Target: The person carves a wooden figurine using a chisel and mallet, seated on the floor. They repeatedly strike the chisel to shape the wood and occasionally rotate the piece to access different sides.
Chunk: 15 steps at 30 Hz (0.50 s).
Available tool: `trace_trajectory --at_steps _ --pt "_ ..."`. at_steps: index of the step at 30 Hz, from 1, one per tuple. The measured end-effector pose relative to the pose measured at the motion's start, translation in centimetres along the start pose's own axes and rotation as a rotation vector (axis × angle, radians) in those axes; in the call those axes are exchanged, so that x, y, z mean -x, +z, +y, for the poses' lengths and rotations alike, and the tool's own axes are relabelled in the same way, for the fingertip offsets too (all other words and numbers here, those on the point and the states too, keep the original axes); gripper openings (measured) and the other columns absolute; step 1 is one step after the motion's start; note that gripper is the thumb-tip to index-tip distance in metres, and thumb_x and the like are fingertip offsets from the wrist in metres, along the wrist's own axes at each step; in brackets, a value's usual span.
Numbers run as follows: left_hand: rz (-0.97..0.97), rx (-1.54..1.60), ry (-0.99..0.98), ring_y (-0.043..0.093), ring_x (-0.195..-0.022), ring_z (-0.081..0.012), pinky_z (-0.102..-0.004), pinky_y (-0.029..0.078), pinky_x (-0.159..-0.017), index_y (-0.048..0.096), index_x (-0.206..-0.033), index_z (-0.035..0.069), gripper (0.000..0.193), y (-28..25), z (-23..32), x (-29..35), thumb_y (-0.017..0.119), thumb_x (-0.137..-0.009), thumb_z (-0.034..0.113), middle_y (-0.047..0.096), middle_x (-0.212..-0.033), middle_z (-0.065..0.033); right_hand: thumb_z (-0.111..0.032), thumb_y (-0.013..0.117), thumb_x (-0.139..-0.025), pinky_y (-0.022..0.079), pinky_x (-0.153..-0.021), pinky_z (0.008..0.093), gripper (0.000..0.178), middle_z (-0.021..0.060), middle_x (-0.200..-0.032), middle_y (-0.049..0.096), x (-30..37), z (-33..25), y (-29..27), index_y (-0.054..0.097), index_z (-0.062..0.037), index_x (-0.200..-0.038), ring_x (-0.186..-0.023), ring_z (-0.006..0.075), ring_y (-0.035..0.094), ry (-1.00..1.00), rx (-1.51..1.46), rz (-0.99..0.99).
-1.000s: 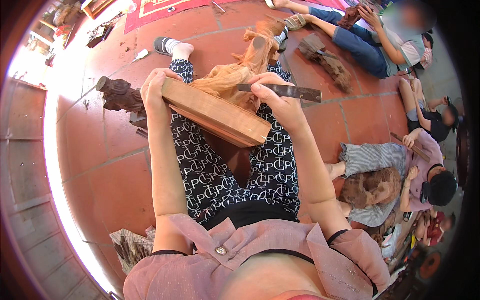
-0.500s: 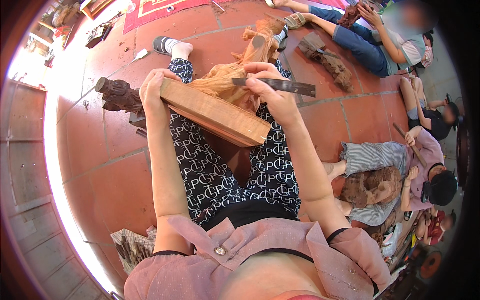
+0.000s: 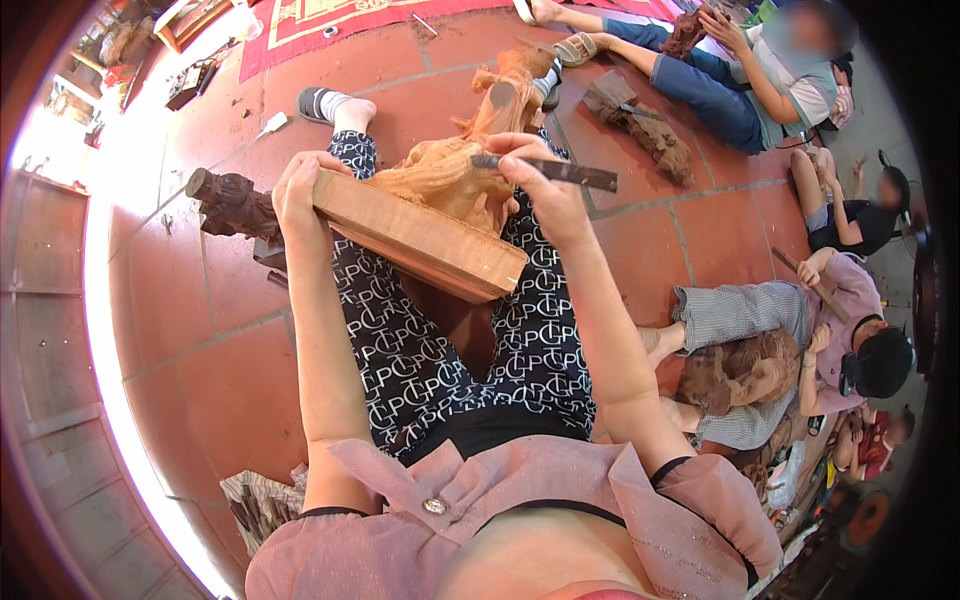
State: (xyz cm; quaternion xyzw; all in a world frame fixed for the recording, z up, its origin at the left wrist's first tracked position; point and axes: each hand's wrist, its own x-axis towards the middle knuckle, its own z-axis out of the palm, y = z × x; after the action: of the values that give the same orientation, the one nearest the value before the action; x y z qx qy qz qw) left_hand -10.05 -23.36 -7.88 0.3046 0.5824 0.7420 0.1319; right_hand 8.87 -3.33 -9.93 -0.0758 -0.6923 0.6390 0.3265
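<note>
1. Nearest, the wearer's pink shirt [image 3: 340, 530] is filling the bottom of the view, and two bare forearms are reaching forward from it.
2. Beyond it, the wearer's black trousers [image 3: 545, 350] with white lettering are spreading into a V, the person sitting low with legs apart.
3. Between the legs, a pale orange wooden carving [image 3: 430, 172] is lying tilted, its thick, flat base [image 3: 410, 225] facing the wearer and its narrower, knobbly end pointing away toward the feet.
4. The left hand [image 3: 303, 195] is gripping the base's left end, fingers curling closed over the edge.
5. The right hand [image 3: 548, 195] is pinching a flat, dark metal blade [image 3: 590, 177] between thumb and fingers, nearly closed. The blade's left tip is lying over the carving's side; whether it is pressing in, I cannot tell.
6. At the lower left, a striped cloth [image 3: 240, 490] is lying with slim dark sticks or tools on it; they are too small to tell apart.
7. Left of the left hand, a dark brown carving [image 3: 228, 205] is resting near the wearer's leg.
8. On the right, a co-worker in checked trousers [image 3: 735, 308] is sitting with a rough brown carving [image 3: 740, 372] on the lap, holding a long stick [image 3: 828, 298].
9. Farther off, a brown carved block [image 3: 655, 130] is lying on the red tiled floor [image 3: 210, 390].
10. At the top right, another co-worker in blue trousers [image 3: 710, 98] is holding a reddish-brown carving [image 3: 687, 35].
11. At the top, a red mat [image 3: 370, 22] is covering part of the floor.
</note>
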Motion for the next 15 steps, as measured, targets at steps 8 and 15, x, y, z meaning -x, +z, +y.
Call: trace_trajectory --at_steps 8,15 --pt "0.006 0.055 -0.017 0.059 -0.077 -0.0221 -0.0326 0.046 -0.075 0.057 -0.084 -0.002 0.030 -0.1 -0.1 0.2 0.044 -0.087 0.024 0.060 -0.080 -0.0147 -0.015 0.058 -0.090 0.044 -0.084 0.0294 0.017 0.0116 -0.118 0.055 0.1 -1.0 2.0 0.064 0.0006 -0.086 -0.094 0.0136 0.055 -0.045 0.025 -0.106" --pt "0.038 0.063 -0.016 0.057 -0.074 -0.0188 -0.0297 0.045 -0.073 0.058 -0.083 -0.003 0.031 -0.2 -0.2 0.2 0.044 -0.087 0.024 0.061 -0.078 -0.0136 -0.014 0.057 -0.090 0.048 -0.074 0.0266 0.017 0.0125 -0.118 0.055 0.3 -0.9 0.6 0.064 0.0016 -0.090 -0.082 0.0095 0.056 0.082 -0.125 0.021"
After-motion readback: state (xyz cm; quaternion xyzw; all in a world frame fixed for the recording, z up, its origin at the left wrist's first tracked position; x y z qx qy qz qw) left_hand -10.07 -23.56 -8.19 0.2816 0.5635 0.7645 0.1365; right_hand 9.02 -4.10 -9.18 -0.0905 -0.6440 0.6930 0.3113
